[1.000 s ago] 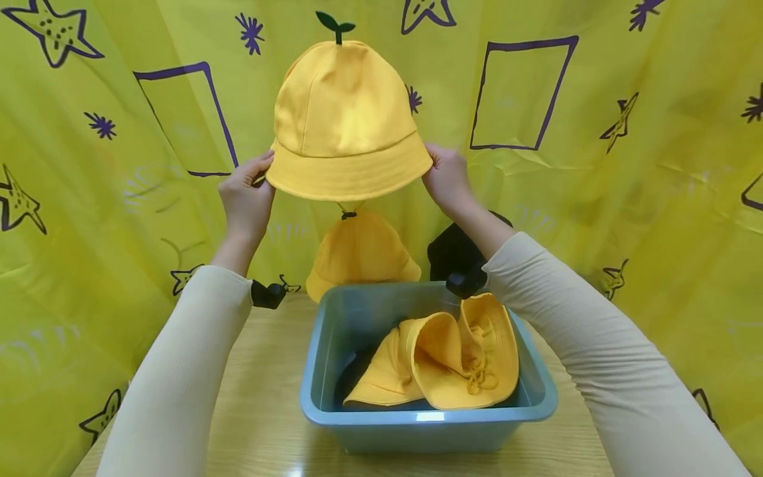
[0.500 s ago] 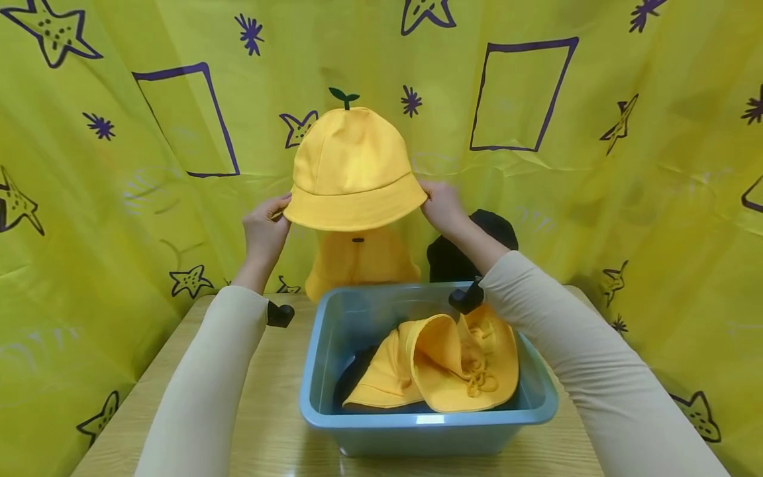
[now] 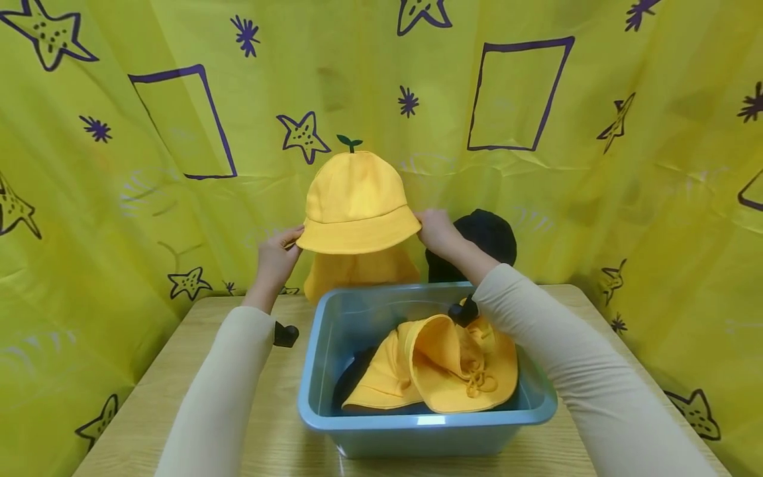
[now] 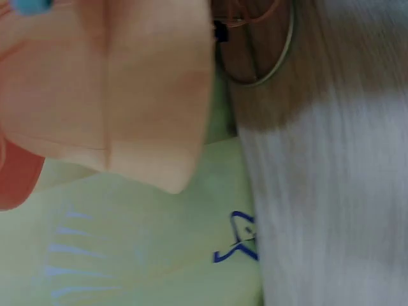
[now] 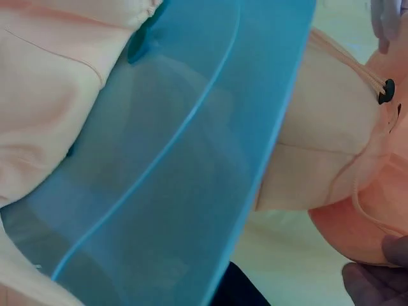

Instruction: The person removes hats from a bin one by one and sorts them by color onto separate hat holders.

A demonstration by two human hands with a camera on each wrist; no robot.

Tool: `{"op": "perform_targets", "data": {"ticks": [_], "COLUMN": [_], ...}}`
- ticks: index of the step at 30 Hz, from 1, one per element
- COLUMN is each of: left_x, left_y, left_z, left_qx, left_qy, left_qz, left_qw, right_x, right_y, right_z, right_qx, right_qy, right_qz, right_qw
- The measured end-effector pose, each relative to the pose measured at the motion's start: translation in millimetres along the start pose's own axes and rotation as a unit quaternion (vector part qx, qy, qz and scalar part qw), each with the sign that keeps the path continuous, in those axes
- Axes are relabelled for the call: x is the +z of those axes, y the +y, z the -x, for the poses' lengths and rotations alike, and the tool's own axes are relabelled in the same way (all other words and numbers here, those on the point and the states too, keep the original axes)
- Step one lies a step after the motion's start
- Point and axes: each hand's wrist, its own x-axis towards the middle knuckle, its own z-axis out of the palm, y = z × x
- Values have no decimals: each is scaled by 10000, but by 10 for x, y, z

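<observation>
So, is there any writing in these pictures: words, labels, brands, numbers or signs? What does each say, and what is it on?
No word, label, brand, number or sign can be read in any view.
Yellow curtain: only purple drawings, such as stars; its pale marks are too faint to make out.
Held yellow hat: no lettering on the side that shows.
Blue tub: none visible.

text: none readable | labels, brands: none readable | numbers, signs: none readable
</observation>
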Motion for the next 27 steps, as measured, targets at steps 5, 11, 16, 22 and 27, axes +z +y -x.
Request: {"op": "perform_targets", "data": {"ticks": [5, 11, 16, 22, 27], "left_x": [60, 128, 173, 199, 263], "left_y": [-102, -254, -360, -469, -531], "left_z": [102, 219, 281, 358, 419], "left_qx": [-203, 35, 295, -12, -143], "left_qy": [-329, -559, -708, -965, -951], "left_qz": [-51, -582, -1106, -1127, -1108], "left_qw": [9992, 9967, 9909, 9889, 9892], "right_x": [51, 92, 121, 217, 305], "right_y": [3, 6, 0, 24, 82], "right_z": [39, 49, 10, 42, 117], "right_qx": [188, 265, 382, 384, 734], "right_qy": [-487, -1121, -1498, -1900, -2294], "right_qz": [51, 276, 471, 515, 210], "right_qw": [9986, 9930, 9869, 9797, 9703]}}
